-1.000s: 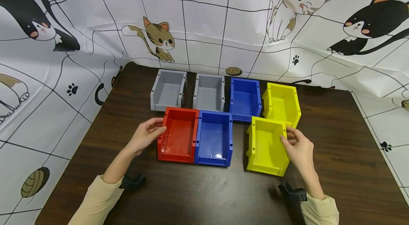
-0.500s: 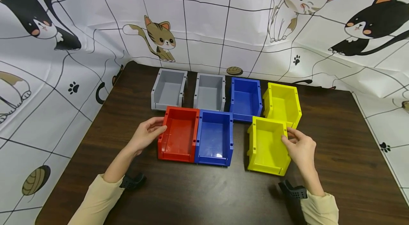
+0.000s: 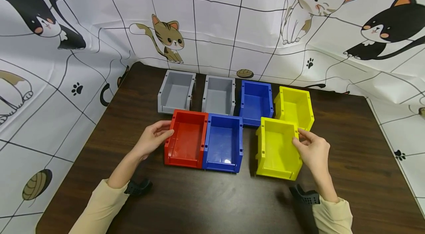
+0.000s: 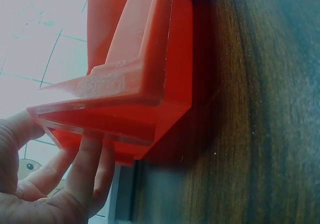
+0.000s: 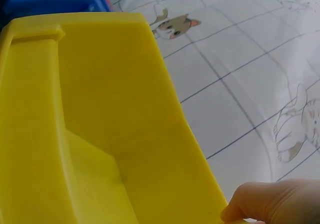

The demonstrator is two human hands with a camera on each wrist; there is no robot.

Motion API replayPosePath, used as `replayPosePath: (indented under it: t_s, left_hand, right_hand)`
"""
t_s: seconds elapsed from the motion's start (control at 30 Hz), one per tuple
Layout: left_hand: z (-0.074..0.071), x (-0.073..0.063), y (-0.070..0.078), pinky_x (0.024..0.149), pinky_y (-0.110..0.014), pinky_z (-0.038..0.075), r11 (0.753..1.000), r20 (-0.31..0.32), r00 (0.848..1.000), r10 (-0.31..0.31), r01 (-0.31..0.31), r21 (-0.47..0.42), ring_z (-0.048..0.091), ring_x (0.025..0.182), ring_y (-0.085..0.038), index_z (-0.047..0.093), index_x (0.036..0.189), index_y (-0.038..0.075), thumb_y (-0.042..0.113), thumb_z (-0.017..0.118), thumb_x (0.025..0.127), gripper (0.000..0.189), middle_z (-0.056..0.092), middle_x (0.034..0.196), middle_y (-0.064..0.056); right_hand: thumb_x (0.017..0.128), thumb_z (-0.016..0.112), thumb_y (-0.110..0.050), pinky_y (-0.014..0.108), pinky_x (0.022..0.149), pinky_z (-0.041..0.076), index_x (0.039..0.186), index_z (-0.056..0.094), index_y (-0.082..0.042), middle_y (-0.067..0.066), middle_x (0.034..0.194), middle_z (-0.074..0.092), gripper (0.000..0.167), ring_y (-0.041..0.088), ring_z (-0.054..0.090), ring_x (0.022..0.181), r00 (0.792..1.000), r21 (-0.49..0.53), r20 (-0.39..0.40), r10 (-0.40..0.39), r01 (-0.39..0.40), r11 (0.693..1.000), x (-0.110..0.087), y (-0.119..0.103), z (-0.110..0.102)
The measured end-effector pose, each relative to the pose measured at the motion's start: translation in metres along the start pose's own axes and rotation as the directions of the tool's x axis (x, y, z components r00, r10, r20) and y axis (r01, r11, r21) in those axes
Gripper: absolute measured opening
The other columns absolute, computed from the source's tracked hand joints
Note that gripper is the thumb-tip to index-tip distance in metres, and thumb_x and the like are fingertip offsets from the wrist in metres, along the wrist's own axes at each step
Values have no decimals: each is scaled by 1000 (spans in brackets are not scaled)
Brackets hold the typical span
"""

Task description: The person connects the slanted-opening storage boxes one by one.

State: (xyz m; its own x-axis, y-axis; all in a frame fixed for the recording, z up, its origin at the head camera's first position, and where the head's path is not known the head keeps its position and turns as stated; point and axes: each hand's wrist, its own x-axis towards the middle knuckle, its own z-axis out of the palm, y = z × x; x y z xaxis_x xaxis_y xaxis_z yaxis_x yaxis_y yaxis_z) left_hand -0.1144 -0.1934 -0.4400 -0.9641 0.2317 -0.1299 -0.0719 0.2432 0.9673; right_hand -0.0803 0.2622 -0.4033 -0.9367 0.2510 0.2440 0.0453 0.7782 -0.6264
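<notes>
Red bin (image 3: 186, 138) stands at the left of the front row on the dark table (image 3: 199, 204), with the left hand (image 3: 154, 140) on its left wall. Those fingers are clamped on that wall, thumb at the rim and the others on the outer side. The hold takes in one wall only, so an outward tug could swing the bin askew and break its contact with its neighbour.

Behind are the left grey bin (image 3: 176, 90) and, to its right, the right grey bin (image 3: 219, 95). The red bin's back sits close to them, so a backward push would probably knock them out of place.

Next comes the front blue bin (image 3: 223, 141), side against side with the red one, and behind it to the right the rear blue bin (image 3: 256, 102). Neither is under a hand, so a bump could shift either freely.

Past a strip of bare table is the front yellow bin (image 3: 279, 149), partly covering the rear yellow bin (image 3: 296, 105) from the head view. I cannot tell whether those two touch, or whether the front one's base is off the table. If it is low, its back could snag the rear one's front lip.

Farthest right, the right hand (image 3: 313, 152) pinches the front yellow bin's right wall between thumb and fingers. Held from that side alone, the bin may tip or twist — and a fast leftward slide could ram the front blue bin, jolting the red one too.
</notes>
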Motion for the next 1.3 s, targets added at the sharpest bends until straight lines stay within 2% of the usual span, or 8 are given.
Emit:
replayPosePath:
  t_s: [0.37, 0.6, 0.93, 1.0, 1.07, 1.17, 1.2, 1.3]
  left_hand:
    - [0, 1, -1, 81, -27, 52, 1000, 8, 1000, -2, 2, -17, 55, 109, -42, 46, 130, -8, 12, 61, 92, 46, 53, 123, -30]
    - [0, 1, -2, 81, -26, 52, 1000, 11, 1000, 7, -6, -26, 55, 109, -42, 46, 130, -9, 11, 60, 92, 46, 53, 123, -30]
    - [0, 2, -3, 79, -21, 51, 1000, 5, 1000, 9, -9, -17, 55, 109, -41, 45, 130, -10, 10, 59, 92, 45, 53, 121, -31]
    - [0, 2, -4, 79, -22, 51, 1000, 7, 1000, 8, -8, -17, 55, 108, -41, 45, 130, -10, 10, 59, 92, 45, 53, 121, -31]
    - [0, 2, -4, 80, -22, 52, 1000, 7, 1000, 7, -6, -15, 55, 108, -41, 46, 130, -9, 10, 60, 92, 45, 53, 121, -30]
    - [0, 2, -4, 80, -22, 52, 1000, 4, 1000, 4, -4, -14, 55, 108, -41, 46, 130, -9, 10, 60, 92, 45, 53, 121, -31]
    - [0, 2, -4, 80, -22, 52, 1000, 2, 1000, 3, -3, -12, 55, 108, -41, 46, 130, -9, 10, 60, 92, 45, 53, 121, -30]
    - [0, 2, -4, 80, -22, 51, 1000, -5, 1000, 1, -1, -9, 55, 108, -40, 46, 130, -9, 10, 60, 92, 44, 53, 121, -30]
  right_hand:
    - [80, 68, -6, 8, 46, 41, 108, 66, 8, 23, 88, 68, 32, -25, 42, 54, 1000, 41, 26, -11, 10, 999, 5, -23, -4]
    - [79, 69, -5, 8, 45, 41, 106, 67, 7, 23, 86, 68, 30, -23, 44, 54, 999, 69, 21, -39, 38, 997, 8, -33, -1]
    - [79, 68, -5, 7, 48, 41, 106, 67, 8, 25, 87, 67, 30, -21, 46, 54, 998, 103, 53, -27, 21, 994, 13, -40, 5]
    - [79, 68, -4, 7, 48, 42, 106, 67, 8, 24, 87, 67, 30, -12, 54, 56, 998, 95, 58, -19, 13, 995, 13, -40, 6]
    - [79, 68, -4, 7, 49, 42, 107, 67, 8, 25, 88, 67, 31, 4, 63, 59, 998, 91, 67, -13, 7, 996, 13, -41, 7]
    - [80, 67, -4, 7, 49, 42, 108, 66, 9, 25, 88, 67, 31, 28, 67, 67, 997, 82, 80, -8, 1, 997, 13, -42, 9]
    - [80, 67, -5, 7, 50, 42, 108, 66, 9, 25, 89, 67, 32, 32, 67, 69, 996, 80, 85, -7, 1, 997, 13, -42, 10]
    - [81, 67, -5, 7, 52, 42, 110, 65, 10, 26, 90, 67, 32, 34, 67, 73, 995, 70, 103, -5, -2, 998, 13, -42, 11]
